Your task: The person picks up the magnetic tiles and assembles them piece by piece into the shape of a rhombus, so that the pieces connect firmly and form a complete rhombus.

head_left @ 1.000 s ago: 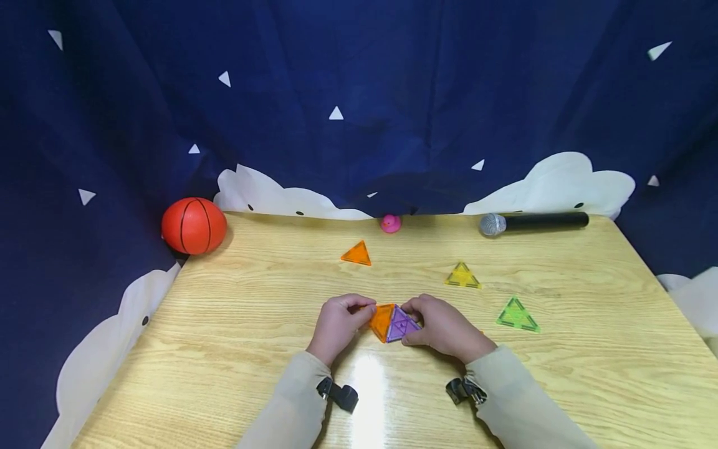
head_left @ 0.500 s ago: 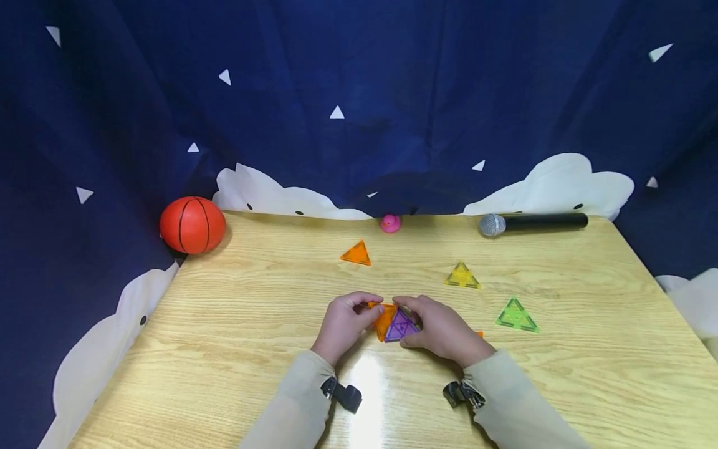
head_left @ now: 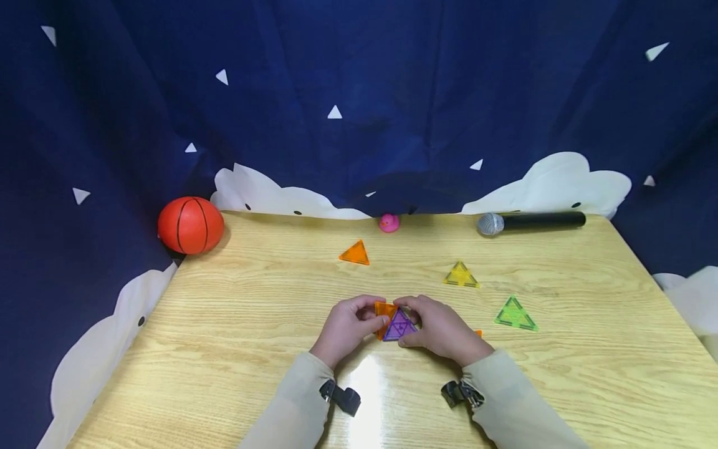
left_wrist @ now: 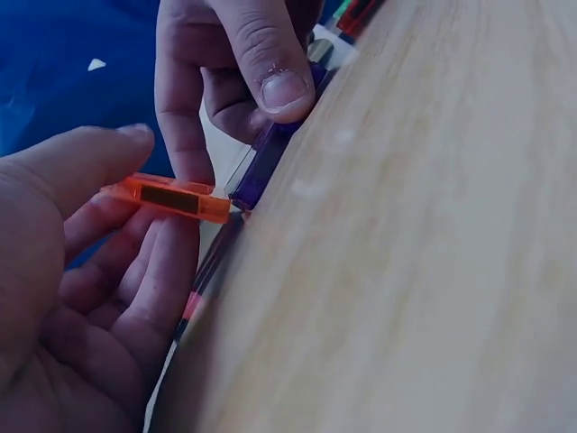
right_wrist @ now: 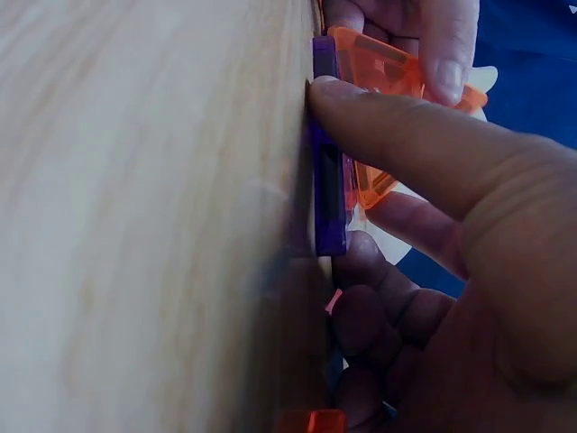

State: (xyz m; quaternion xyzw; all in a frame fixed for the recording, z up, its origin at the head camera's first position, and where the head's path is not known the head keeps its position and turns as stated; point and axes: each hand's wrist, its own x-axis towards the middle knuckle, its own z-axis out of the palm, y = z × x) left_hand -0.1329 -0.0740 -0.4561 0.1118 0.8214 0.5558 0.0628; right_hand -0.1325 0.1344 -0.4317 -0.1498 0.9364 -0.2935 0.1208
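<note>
Hanging behind everything, a dark blue curtain [head_left: 280, 81] backs the wooden table [head_left: 252, 305]. At its far left sits a red ball [head_left: 192, 226], at its far right a microphone [head_left: 533, 221], both seemingly bystanders. Near the middle, the left hand [head_left: 344, 324] pinches an orange piece [head_left: 384, 308], one tile or two I cannot tell, while the right hand [head_left: 443, 327] grasps a purple tile [head_left: 398, 328] between thumb and fingers. The two meet side by side. I'd judge it early days: this pair is together, perhaps not settled, and a green tile [head_left: 515, 314], a yellow tile [head_left: 462, 275] and an orange tile [head_left: 356, 253] lie apart, unjoined. From the head the tilt is hard to read; the left wrist view shows the orange piece edge-on, slanting up while the purple lies flat. Smallest is an orange sliver [head_left: 478, 333] by the right wrist; something orange, maybe the same, peeps into the right wrist view.
</note>
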